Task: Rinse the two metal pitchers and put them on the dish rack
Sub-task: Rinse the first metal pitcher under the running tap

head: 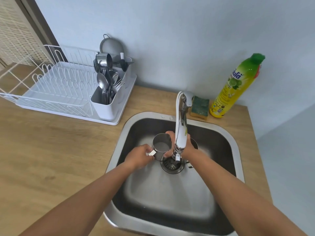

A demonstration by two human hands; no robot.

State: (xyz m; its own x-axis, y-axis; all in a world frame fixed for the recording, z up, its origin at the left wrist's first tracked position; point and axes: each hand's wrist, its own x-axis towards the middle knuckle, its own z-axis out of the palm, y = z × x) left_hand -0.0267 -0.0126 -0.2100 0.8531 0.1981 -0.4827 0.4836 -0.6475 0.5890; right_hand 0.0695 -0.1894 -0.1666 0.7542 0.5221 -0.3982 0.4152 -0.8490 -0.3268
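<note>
One shiny upright pitcher (161, 148), water-filled.

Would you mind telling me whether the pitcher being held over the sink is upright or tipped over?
Upright. The metal pitcher has its open mouth facing up, showing liquid inside, with the left hand on its handle.

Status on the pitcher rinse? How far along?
Done: nothing racked yet; the dish rack holds only cutlery and a small cup. In hand: both hands grip one pitcher over the sink, left hand at its handle, right hand behind the faucet. Left: finish it, then the second pitcher, partly hidden behind the right hand.
</note>
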